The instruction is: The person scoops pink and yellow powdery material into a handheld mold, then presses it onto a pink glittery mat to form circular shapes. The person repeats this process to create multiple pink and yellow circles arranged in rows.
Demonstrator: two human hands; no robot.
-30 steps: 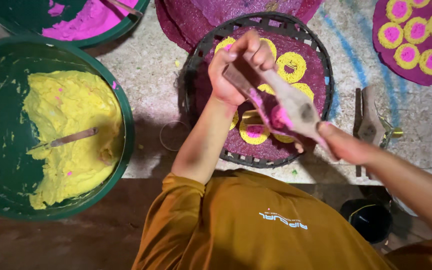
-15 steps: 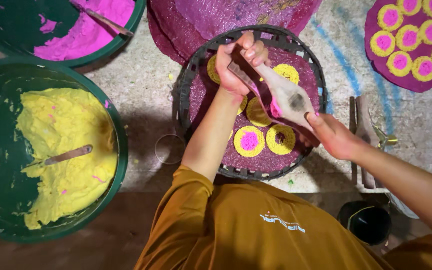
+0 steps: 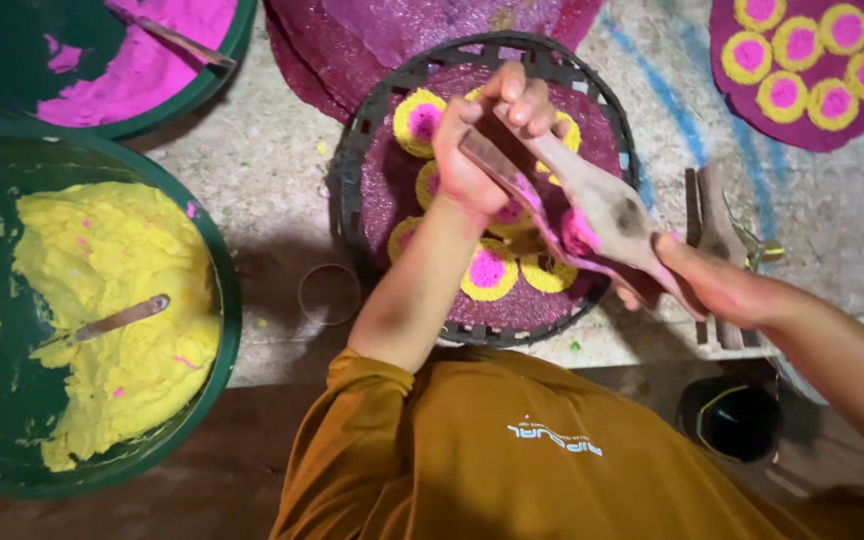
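Both my hands hold a long wooden paddle smeared with pink paste over the round black woven tray: left hand fingers pinch its tip, right hand clamps its handle. Paste could, I judge, drop onto the yellow-and-pink discs below if my pinch slips.

Wooden paddle, pale and smeared with pink paste, slanting from upper left to lower right above the round woven tray; left hand gripping its narrow upper end, right hand clasping the lower handle. Yellow-and-pink discs lying beneath on purple sheet.
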